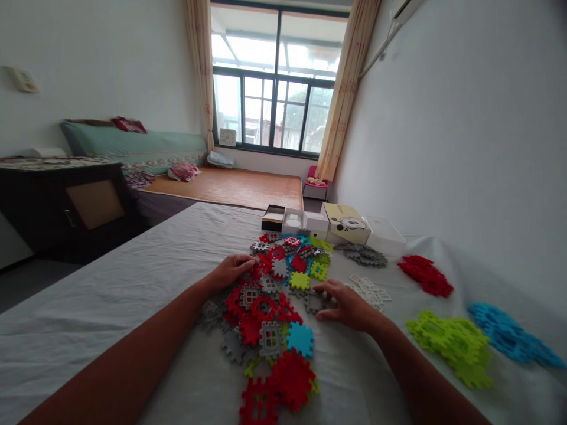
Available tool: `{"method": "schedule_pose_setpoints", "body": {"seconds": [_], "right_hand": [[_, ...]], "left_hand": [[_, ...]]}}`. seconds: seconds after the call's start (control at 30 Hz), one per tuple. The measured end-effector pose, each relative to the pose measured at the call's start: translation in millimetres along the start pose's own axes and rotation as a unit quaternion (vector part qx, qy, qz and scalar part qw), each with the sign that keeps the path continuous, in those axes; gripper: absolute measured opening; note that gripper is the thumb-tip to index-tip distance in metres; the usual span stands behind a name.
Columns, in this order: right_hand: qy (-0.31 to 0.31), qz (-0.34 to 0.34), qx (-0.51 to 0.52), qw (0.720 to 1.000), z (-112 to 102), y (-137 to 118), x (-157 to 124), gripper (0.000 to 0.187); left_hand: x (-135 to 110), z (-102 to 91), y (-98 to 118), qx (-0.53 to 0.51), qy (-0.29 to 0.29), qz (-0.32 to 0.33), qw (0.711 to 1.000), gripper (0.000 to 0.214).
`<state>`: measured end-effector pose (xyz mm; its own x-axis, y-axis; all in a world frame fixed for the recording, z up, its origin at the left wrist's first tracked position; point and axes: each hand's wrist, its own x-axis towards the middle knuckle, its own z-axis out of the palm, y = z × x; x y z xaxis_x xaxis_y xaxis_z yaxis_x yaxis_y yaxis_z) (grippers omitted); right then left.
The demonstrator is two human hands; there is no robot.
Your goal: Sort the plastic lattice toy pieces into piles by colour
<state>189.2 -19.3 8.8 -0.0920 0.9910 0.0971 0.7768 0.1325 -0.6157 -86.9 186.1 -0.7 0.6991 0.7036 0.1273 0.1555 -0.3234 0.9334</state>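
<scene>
A mixed pile of flat plastic puzzle tiles (pixel 270 307) in red, grey, green and blue lies on the white sheet (pixel 133 277) in front of me. My left hand (pixel 233 270) rests palm down on the pile's left edge, its fingers curled over red and grey tiles. My right hand (pixel 348 306) lies at the pile's right edge, with its fingertips pinched on a grey tile (pixel 314 302).
Sorted heaps lie to the right: grey (pixel 363 255), white (pixel 370 290), red (pixel 426 275), green (pixel 456 345) and blue (pixel 514 336). Small boxes (pixel 345 223) line the far edge of the sheet. A dark cabinet (pixel 66 206), a bed and a window stand beyond.
</scene>
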Motion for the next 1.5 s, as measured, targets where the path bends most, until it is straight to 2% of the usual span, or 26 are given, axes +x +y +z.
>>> {"method": "schedule_pose_setpoints", "body": {"seconds": [0.07, 0.13, 0.23, 0.3, 0.37, 0.4, 0.47, 0.57, 0.6, 0.67, 0.73, 0.87, 0.93, 1.0, 1.07, 1.13, 1.27, 1.37, 1.5], "right_hand": [[0.004, 0.003, -0.001, 1.0, -2.2, -0.7, -0.3, 0.049], [0.015, 0.034, 0.02, 0.999, -6.7, 1.9, -0.7, 0.042], [-0.002, 0.094, 0.105, 0.99, -13.7, 8.1, -1.6, 0.029], [-0.01, 0.106, 0.169, 0.98, -17.1, 14.5, -1.7, 0.029], [0.019, 0.115, 0.212, 0.97, -20.3, 24.3, 0.0, 0.031], [0.051, 0.129, 0.229, 0.964, -22.4, 30.6, 1.7, 0.032], [0.156, 0.163, 0.275, 0.935, -28.2, 45.6, 6.5, 0.037], [0.341, 0.185, 0.357, 0.849, -40.0, 69.1, 12.5, 0.048], [0.38, 0.188, 0.373, 0.825, -43.7, 75.3, 13.0, 0.051], [0.407, 0.196, 0.377, 0.809, -48.1, 82.9, 11.6, 0.054], [0.399, 0.197, 0.355, 0.822, -47.4, 82.6, 9.5, 0.051], [0.354, 0.162, 0.293, 0.874, -35.1, 64.4, 19.9, 0.045], [0.309, 0.152, 0.241, 0.907, -29.4, 53.4, 37.3, 0.046], [0.245, 0.149, 0.133, 0.949, -27.5, 46.2, 61.6, 0.048], [0.19, 0.15, 0.011, 0.97, -29.1, 44.5, 89.5, 0.049], [0.163, 0.16, -0.067, 0.971, -31.1, 47.7, 116.7, 0.051], [0.136, 0.191, -0.12, 0.965, -26.5, 56.9, 153.3, 0.057], [0.126, 0.208, -0.154, 0.958, -16.4, 55.8, 159.8, 0.063], [0.119, 0.219, -0.192, 0.949, 3.3, 40.9, 146.6, 0.063]], "left_hand": [[0.3, -0.3, -1.3, 0.003, 0.002, 0.0, 1.0, 0.043], [0.8, -0.9, -3.1, 0.007, 0.004, 0.004, 1.0, 0.044], [1.6, -2.2, -5.5, 0.016, 0.003, 0.009, 1.0, 0.044], [2.1, -3.0, -6.9, 0.025, 0.0, 0.012, 1.0, 0.044], [2.5, -3.4, -8.0, 0.031, -0.002, 0.015, 0.999, 0.043], [2.7, -3.4, -8.5, 0.032, -0.003, 0.015, 0.999, 0.043], [2.9, -3.1, -9.1, 0.031, 0.0, 0.015, 0.999, 0.043], [2.9, -2.3, -9.8, 0.027, 0.003, 0.014, 1.0, 0.043], [2.9, -2.1, -10.1, 0.028, 0.003, 0.015, 1.0, 0.043], [3.0, -1.9, -10.8, 0.031, 0.001, 0.018, 0.999, 0.042], [3.1, -2.0, -11.3, 0.036, -0.002, 0.025, 0.999, 0.041], [2.7, -2.2, -10.8, 0.036, -0.004, 0.038, 0.999, 0.041], [2.4, -1.9, -10.3, 0.036, 0.0, 0.04, 0.999, 0.042], [2.4, -1.1, -10.8, 0.038, 0.007, 0.038, 0.999, 0.042], [2.9, 0.1, -12.7, 0.039, 0.015, 0.036, 0.998, 0.044], [3.6, 1.1, -15.3, 0.041, 0.028, 0.037, 0.998, 0.044], [4.7, 0.8, -18.3, 0.059, 0.074, 0.05, 0.994, 0.043], [6.0, -0.8, -18.6, 0.087, 0.121, 0.08, 0.986, 0.04], [9.9, -0.8, -20.5, 0.114, 0.172, 0.128, 0.97, 0.038]]}}
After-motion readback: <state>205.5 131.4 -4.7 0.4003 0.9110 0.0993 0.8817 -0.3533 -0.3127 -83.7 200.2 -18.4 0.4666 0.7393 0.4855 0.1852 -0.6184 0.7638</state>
